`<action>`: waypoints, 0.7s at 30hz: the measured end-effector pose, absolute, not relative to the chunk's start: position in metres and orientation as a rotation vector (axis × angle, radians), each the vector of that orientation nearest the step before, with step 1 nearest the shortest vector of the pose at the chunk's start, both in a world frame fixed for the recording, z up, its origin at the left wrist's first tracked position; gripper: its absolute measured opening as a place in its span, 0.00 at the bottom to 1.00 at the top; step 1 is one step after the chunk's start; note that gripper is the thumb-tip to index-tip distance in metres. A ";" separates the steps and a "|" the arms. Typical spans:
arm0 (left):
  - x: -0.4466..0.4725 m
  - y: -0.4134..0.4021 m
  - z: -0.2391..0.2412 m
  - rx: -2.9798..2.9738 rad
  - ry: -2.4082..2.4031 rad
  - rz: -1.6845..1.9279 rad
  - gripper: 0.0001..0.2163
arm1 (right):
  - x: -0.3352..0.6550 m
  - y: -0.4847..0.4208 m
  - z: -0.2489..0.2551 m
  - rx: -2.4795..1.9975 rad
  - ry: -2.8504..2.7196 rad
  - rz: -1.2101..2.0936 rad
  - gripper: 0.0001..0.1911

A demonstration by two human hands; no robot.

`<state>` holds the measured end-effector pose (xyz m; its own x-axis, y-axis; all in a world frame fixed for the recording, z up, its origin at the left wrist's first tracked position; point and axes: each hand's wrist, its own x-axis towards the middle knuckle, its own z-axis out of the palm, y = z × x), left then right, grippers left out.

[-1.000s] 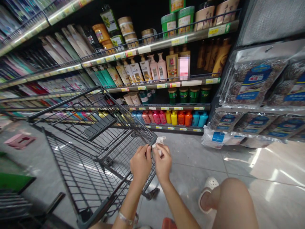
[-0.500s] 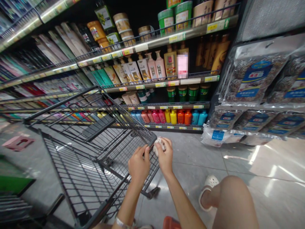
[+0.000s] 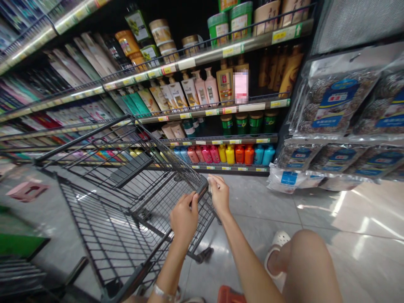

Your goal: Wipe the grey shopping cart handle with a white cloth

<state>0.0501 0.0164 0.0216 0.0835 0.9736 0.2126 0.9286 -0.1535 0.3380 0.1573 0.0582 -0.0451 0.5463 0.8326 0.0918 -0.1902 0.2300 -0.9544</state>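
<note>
Both hands meet at the near corner of a black wire shopping cart [image 3: 104, 219], which stands empty on the glossy grey floor [image 3: 259, 206] of a shop aisle. The left hand [image 3: 184, 216] is curled shut over the cart's top rail just short of the corner, with a bracelet [image 3: 161, 291] on its wrist. The right hand [image 3: 220, 194] is just beside it, fingers pinched on a small white scrap [image 3: 209, 180] that rests against the corner of the rail; most of the scrap is hidden by the fingers. Behind the cart, shelves [image 3: 221, 111] carry pump bottles, and a row of coloured bottles [image 3: 230, 155] stands on the lowest shelf. Bagged goods [image 3: 334, 109] hang at the right. The person's bare knee [image 3: 311, 265] and a white clog [image 3: 279, 242] show below the hands.
</note>
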 end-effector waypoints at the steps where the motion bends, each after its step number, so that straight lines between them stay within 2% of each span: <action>1: 0.051 0.017 0.022 2.228 1.958 0.600 0.16 | 0.154 0.052 -0.048 -1.123 -0.705 0.779 0.17; 7: 0.052 0.021 0.022 2.281 1.904 0.642 0.17 | 0.125 0.015 -0.059 -1.134 -0.746 0.758 0.28; 15: 0.048 0.024 0.026 2.211 1.785 0.671 0.19 | 0.097 -0.015 -0.049 -1.121 -0.770 0.665 0.19; 21: 0.044 0.025 0.025 2.166 1.738 0.713 0.19 | 0.107 0.003 -0.046 -1.217 -0.723 0.537 0.19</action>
